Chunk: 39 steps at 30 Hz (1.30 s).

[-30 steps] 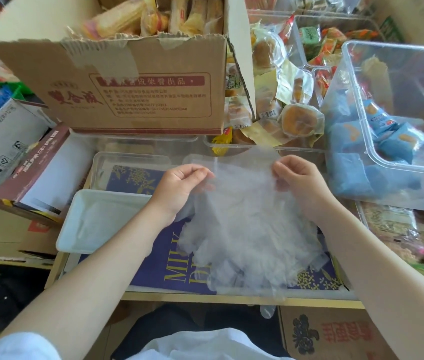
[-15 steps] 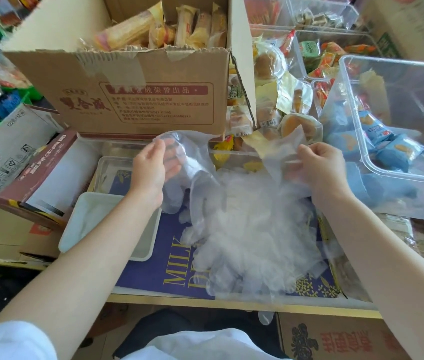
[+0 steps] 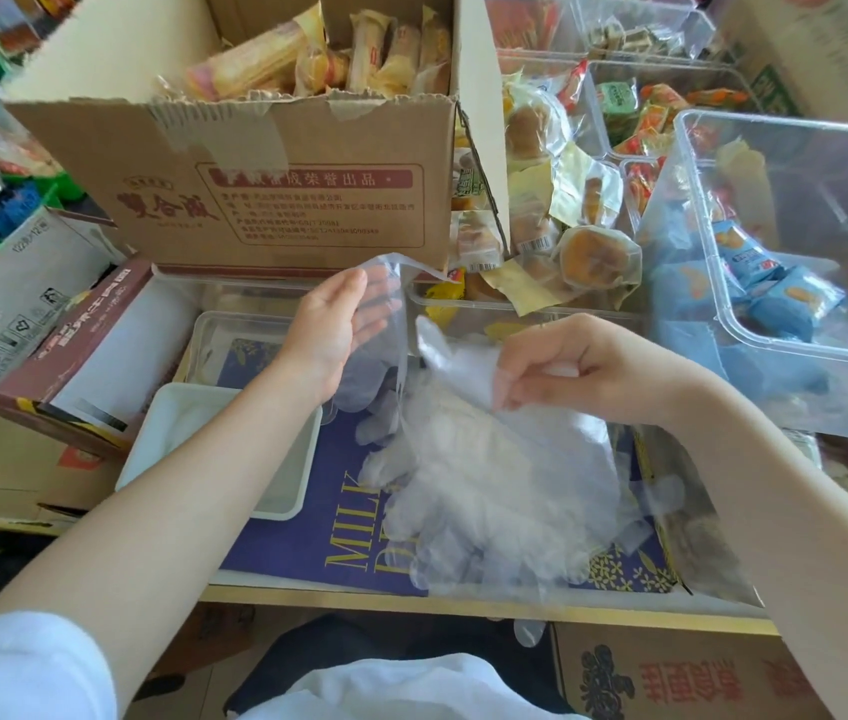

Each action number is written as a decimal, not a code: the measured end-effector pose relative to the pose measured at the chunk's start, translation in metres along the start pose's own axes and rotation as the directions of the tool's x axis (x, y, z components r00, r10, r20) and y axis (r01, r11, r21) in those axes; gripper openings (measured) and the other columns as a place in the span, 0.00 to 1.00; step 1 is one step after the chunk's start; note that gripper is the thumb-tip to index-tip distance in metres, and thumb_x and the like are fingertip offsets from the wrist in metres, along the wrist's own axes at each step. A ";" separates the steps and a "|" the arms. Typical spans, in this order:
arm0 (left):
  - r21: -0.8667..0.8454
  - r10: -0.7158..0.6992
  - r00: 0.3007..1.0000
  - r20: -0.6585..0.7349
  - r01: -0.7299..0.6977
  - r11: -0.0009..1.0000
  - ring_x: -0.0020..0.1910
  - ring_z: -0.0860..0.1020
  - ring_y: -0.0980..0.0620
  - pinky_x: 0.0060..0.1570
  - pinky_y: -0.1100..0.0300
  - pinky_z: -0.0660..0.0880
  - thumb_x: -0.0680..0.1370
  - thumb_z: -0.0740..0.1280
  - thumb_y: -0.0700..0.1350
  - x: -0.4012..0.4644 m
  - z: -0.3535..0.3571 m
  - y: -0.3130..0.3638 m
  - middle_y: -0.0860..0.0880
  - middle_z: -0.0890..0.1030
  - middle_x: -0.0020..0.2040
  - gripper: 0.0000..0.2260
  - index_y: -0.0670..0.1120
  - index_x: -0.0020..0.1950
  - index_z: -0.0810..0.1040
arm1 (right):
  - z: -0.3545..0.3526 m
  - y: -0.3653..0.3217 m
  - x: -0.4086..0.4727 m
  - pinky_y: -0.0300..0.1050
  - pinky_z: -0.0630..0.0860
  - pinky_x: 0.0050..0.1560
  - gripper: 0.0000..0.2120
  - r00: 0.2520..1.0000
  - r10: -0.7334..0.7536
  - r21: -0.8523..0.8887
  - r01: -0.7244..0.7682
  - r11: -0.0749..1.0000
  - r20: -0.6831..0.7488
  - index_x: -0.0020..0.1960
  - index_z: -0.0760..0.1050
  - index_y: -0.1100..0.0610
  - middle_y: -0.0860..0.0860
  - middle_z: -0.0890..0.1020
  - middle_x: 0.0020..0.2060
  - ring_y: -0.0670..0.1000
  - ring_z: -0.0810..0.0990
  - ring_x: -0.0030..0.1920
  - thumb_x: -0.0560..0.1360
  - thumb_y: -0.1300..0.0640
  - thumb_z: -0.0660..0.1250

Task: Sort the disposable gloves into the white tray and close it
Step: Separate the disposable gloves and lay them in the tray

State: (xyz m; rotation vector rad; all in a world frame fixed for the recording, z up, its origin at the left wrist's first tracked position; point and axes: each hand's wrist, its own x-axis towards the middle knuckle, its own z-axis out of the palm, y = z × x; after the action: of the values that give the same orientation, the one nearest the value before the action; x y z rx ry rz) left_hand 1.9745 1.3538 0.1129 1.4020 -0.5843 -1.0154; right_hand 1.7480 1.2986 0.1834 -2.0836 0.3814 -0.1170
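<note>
The left hand has its fingers nearly straight inside one lifted glove; the right hand pinches the top of the glove pile on the tabletop. Best to peel single gloves free and lay them flat in the white tray just left. Half a second ago the right hand was higher and farther back; it has dropped onto the pile.

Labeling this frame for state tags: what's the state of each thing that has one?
white tray: open, no gloves inside.
glove pile: loose on the blue surface.
single glove: lifted, against the left hand's straight fingers.
left hand: open.
right hand: pinching a glove from the pile.
cardboard box: open, holding snacks.
</note>
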 end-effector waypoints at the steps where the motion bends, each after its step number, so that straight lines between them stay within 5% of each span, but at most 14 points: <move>1: 0.008 0.000 1.000 0.009 0.000 1.000 0.49 0.81 0.54 0.54 0.60 0.76 0.83 0.53 0.45 0.001 0.002 0.001 0.51 0.82 0.52 0.12 0.48 0.54 0.76 | 0.001 -0.003 0.002 0.35 0.73 0.46 0.12 0.999 -0.022 -0.035 0.024 0.999 0.033 0.43 0.79 0.45 0.40 0.81 0.37 0.43 0.81 0.40 0.74 0.62 0.65; 5: -0.018 -0.038 0.997 0.074 0.039 0.999 0.53 0.81 0.51 0.56 0.57 0.75 0.83 0.53 0.45 0.003 0.009 0.007 0.49 0.82 0.53 0.13 0.48 0.54 0.77 | 0.009 -0.002 0.013 0.37 0.76 0.44 0.10 0.998 -0.028 -0.184 0.039 0.982 0.058 0.44 0.81 0.49 0.46 0.83 0.37 0.42 0.81 0.38 0.73 0.64 0.67; 8: -0.042 -0.085 0.971 0.224 0.097 0.994 0.48 0.82 0.51 0.52 0.55 0.76 0.83 0.53 0.45 -0.009 0.017 0.009 0.49 0.83 0.49 0.14 0.48 0.52 0.79 | 0.018 0.016 0.027 0.30 0.69 0.38 0.05 0.971 -0.001 -0.290 -0.070 0.954 -0.238 0.45 0.82 0.56 0.48 0.81 0.35 0.38 0.76 0.35 0.73 0.63 0.69; 10: -0.081 -0.116 0.935 0.335 0.151 0.985 0.44 0.82 0.53 0.47 0.57 0.77 0.83 0.54 0.43 -0.021 0.023 0.009 0.49 0.84 0.45 0.14 0.46 0.51 0.79 | 0.023 0.029 0.033 0.32 0.65 0.37 0.03 0.884 -0.047 -0.303 -0.109 0.947 -0.466 0.44 0.82 0.60 0.49 0.78 0.37 0.37 0.73 0.35 0.72 0.61 0.70; 13: -0.061 -0.158 0.885 0.437 0.205 0.977 0.43 0.83 0.51 0.42 0.58 0.79 0.82 0.53 0.42 -0.033 0.026 0.008 0.49 0.84 0.46 0.14 0.45 0.55 0.78 | 0.028 0.043 0.036 0.33 0.67 0.53 0.05 0.781 -0.085 -0.297 -0.132 0.946 -0.618 0.43 0.82 0.59 0.55 0.76 0.56 0.50 0.75 0.54 0.70 0.57 0.71; 16: 0.038 -0.189 0.889 0.417 0.190 0.981 0.43 0.82 0.51 0.41 0.59 0.78 0.83 0.54 0.44 -0.036 0.026 0.007 0.50 0.84 0.46 0.14 0.48 0.57 0.79 | 0.030 0.041 0.032 0.51 0.66 0.65 0.04 0.778 -0.070 -0.280 -0.140 0.950 -0.625 0.42 0.83 0.57 0.55 0.71 0.67 0.58 0.69 0.67 0.71 0.58 0.71; 20: 0.154 -0.183 0.907 0.378 0.133 0.979 0.41 0.82 0.53 0.45 0.58 0.75 0.82 0.55 0.46 -0.040 0.027 0.001 0.51 0.84 0.43 0.13 0.49 0.54 0.80 | 0.038 0.037 0.031 0.54 0.73 0.57 0.06 0.753 -0.112 -0.289 -0.108 0.951 -0.649 0.41 0.83 0.58 0.53 0.83 0.51 0.45 0.78 0.52 0.72 0.58 0.67; 25: 0.136 -0.178 0.902 0.394 0.135 0.981 0.50 0.82 0.46 0.53 0.54 0.73 0.81 0.54 0.55 -0.049 0.028 -0.004 0.46 0.84 0.48 0.20 0.46 0.54 0.81 | 0.050 0.036 0.031 0.43 0.71 0.41 0.07 0.703 -0.049 -0.254 -0.190 0.948 -0.710 0.41 0.81 0.59 0.49 0.83 0.38 0.50 0.78 0.38 0.72 0.59 0.65; 27: 0.154 -0.131 0.901 0.414 0.072 0.985 0.49 0.82 0.49 0.52 0.58 0.76 0.76 0.61 0.60 -0.053 0.027 -0.009 0.46 0.84 0.49 0.22 0.44 0.55 0.81 | 0.054 0.037 0.030 0.43 0.73 0.41 0.06 0.664 -0.008 -0.225 -0.241 0.944 -0.748 0.42 0.81 0.59 0.49 0.83 0.38 0.50 0.78 0.39 0.74 0.60 0.66; 30: 0.308 -0.021 0.928 0.372 -0.102 0.946 0.41 0.81 0.57 0.48 0.66 0.75 0.73 0.71 0.47 -0.056 0.027 -0.017 0.50 0.84 0.43 0.12 0.42 0.53 0.80 | 0.057 0.039 0.028 0.40 0.69 0.41 0.06 0.635 0.050 -0.178 -0.291 0.940 -0.771 0.45 0.81 0.59 0.50 0.83 0.41 0.50 0.78 0.41 0.75 0.60 0.66; 34: 0.479 0.025 0.954 0.297 -0.172 0.861 0.32 0.78 0.60 0.37 0.66 0.73 0.77 0.67 0.41 -0.056 0.020 -0.019 0.51 0.83 0.37 0.04 0.43 0.45 0.81 | 0.056 0.047 0.016 0.39 0.69 0.49 0.07 0.717 -0.011 -0.200 -0.179 0.963 -0.697 0.49 0.81 0.59 0.53 0.79 0.51 0.53 0.78 0.50 0.74 0.60 0.66; 39: 0.731 0.027 0.907 0.421 -0.356 0.583 0.28 0.73 0.66 0.31 0.74 0.64 0.77 0.67 0.45 -0.057 0.013 -0.005 0.56 0.79 0.30 0.07 0.50 0.38 0.79 | 0.054 0.057 0.000 0.54 0.69 0.63 0.18 0.932 -0.135 -0.461 -0.037 0.887 -0.335 0.61 0.76 0.52 0.58 0.61 0.73 0.61 0.68 0.67 0.74 0.46 0.62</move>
State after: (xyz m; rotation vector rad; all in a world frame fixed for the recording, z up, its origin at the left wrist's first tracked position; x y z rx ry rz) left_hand 1.9345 1.3954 0.1231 1.8651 -1.6102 -0.8545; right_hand 1.7477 1.3154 0.1067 -2.5506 0.6260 -0.4876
